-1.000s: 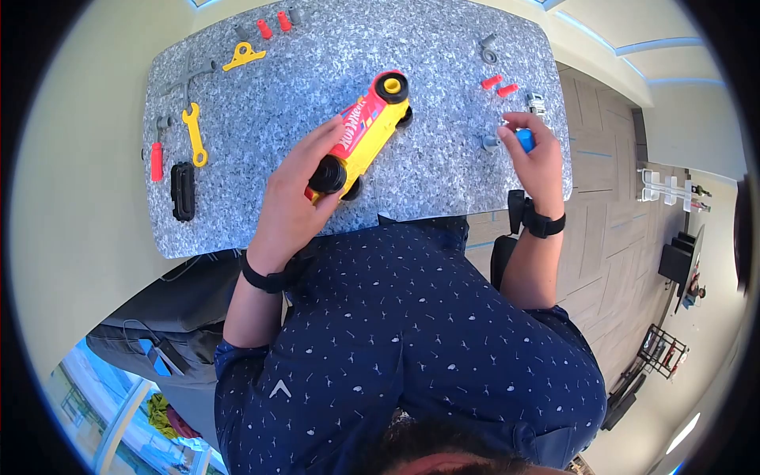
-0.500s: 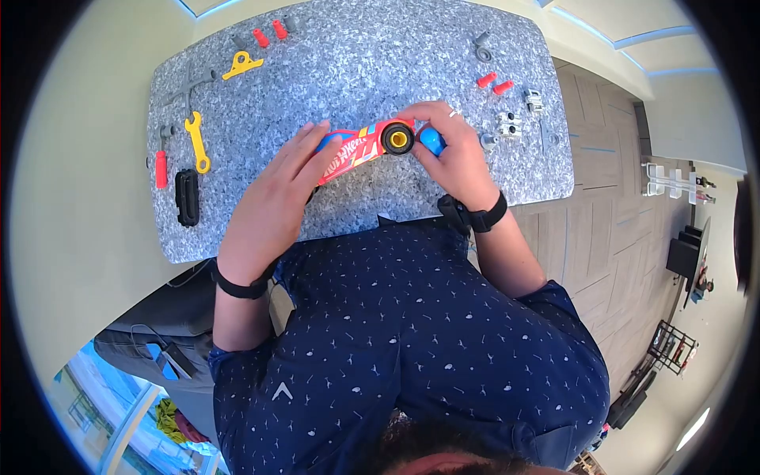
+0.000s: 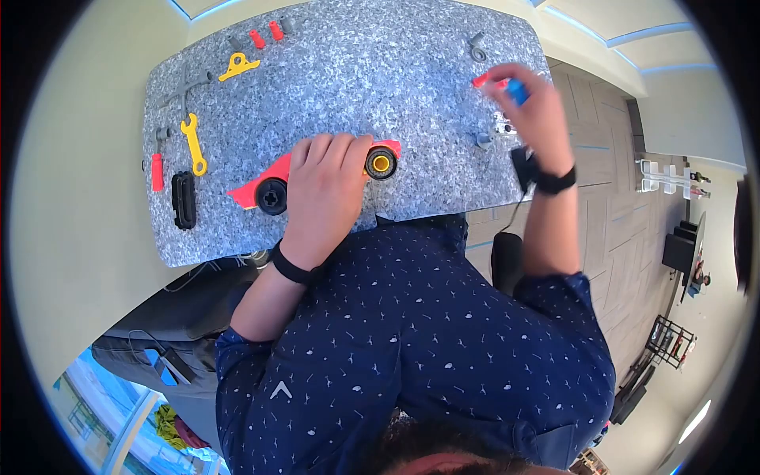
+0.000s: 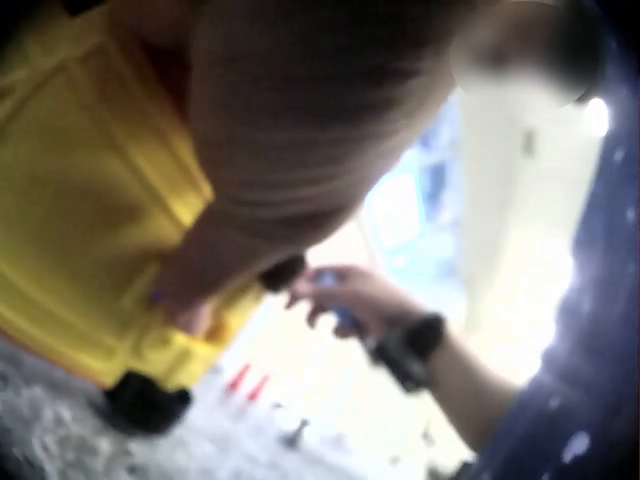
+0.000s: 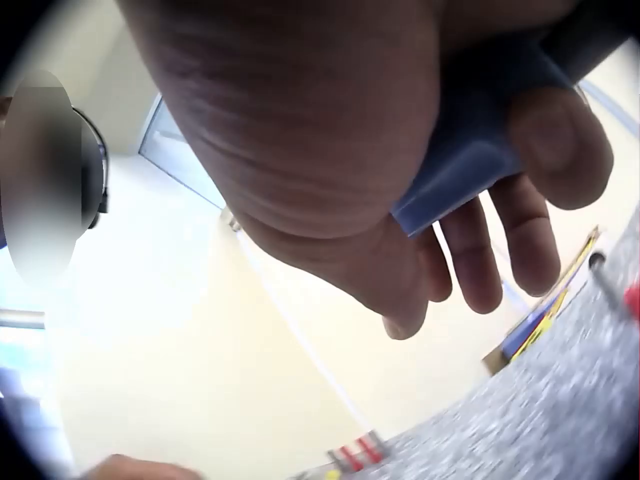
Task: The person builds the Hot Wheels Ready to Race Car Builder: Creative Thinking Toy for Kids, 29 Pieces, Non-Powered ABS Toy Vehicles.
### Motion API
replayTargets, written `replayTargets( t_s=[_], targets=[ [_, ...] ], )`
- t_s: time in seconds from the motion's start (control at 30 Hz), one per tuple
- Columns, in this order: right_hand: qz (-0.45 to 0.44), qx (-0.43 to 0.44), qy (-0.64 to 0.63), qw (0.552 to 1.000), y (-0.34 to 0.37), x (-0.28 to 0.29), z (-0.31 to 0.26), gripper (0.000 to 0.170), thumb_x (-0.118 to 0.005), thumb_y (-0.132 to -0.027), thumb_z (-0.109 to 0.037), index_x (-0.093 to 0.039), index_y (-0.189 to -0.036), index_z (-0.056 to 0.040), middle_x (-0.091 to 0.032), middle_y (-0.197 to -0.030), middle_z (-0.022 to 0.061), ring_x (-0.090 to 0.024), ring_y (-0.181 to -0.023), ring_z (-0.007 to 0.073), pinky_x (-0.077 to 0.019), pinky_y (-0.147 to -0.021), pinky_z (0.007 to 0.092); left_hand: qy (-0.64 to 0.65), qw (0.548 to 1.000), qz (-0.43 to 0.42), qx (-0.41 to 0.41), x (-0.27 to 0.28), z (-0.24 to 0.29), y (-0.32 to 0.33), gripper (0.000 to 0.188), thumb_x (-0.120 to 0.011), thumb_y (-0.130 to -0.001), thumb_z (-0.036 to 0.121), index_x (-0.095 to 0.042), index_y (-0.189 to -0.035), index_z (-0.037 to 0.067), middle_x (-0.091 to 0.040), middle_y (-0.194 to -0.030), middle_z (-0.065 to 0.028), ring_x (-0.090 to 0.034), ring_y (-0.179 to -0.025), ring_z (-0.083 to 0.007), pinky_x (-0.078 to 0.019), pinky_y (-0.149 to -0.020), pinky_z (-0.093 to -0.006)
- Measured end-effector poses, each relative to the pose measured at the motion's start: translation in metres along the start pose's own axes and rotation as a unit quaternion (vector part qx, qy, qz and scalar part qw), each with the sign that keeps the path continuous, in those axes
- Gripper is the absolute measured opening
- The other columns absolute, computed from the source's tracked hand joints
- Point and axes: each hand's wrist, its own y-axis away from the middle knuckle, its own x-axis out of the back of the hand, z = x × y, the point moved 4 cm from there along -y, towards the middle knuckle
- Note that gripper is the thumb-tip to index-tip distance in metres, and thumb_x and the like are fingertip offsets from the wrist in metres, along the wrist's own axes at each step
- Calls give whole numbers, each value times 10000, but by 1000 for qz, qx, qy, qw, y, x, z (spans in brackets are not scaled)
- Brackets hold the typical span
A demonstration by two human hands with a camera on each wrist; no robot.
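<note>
My left hand [image 3: 326,190] grips a red and yellow toy car [image 3: 269,172] from above, near the table's front edge. In the head view the car lies on its side, with two black wheels [image 3: 271,196] facing up. Its yellow underside [image 4: 70,210] fills much of the left wrist view. Over the right side of the table, my right hand [image 3: 540,111] holds a blue plastic piece [image 3: 518,92] between thumb and fingers. Right at those fingertips is a red peg [image 3: 480,80], and a second one is partly hidden by them.
A yellow wrench [image 3: 192,144], a black part [image 3: 184,200] and a red-handled tool [image 3: 157,172] lie on the left. At the back left are a yellow bracket [image 3: 238,66] and red pegs [image 3: 275,31]. Grey pieces [image 3: 477,52] lie at the back right of the granite-patterned table [image 3: 356,71].
My right hand moved from the right side to the car's front, then back out to the red pegs, still holding the blue piece. My left hand turned the car and lowered it leftward.
</note>
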Motion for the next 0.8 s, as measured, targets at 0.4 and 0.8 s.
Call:
replayTargets(
  t_s=[0.4, 0.8],
  targets=[
    [-199, 133, 242, 940, -108, -20, 147, 323, -839, -950, -161, -812, -1268, -112, -786, -1390, 127, -740, -1231, 389, -589, -1073, 479, 37, 999, -21, 30, -6, 0, 6, 432, -775, -832, -6, -697, -1253, 50, -749, -1144, -105, -697, -1115, -309, -479, -1027, -445],
    [-110, 83, 197, 971, -108, 2, 174, 243, -830, -914, -207, -780, -1097, -55, -791, -1014, 207, -767, -972, 429, -614, -897, 488, 40, 998, -22, 42, -10, -5, 2, 459, -787, -827, 2, -701, -1273, 67, -755, -1162, -94, -707, -1140, -293, -470, -1039, -457]
  ],
)
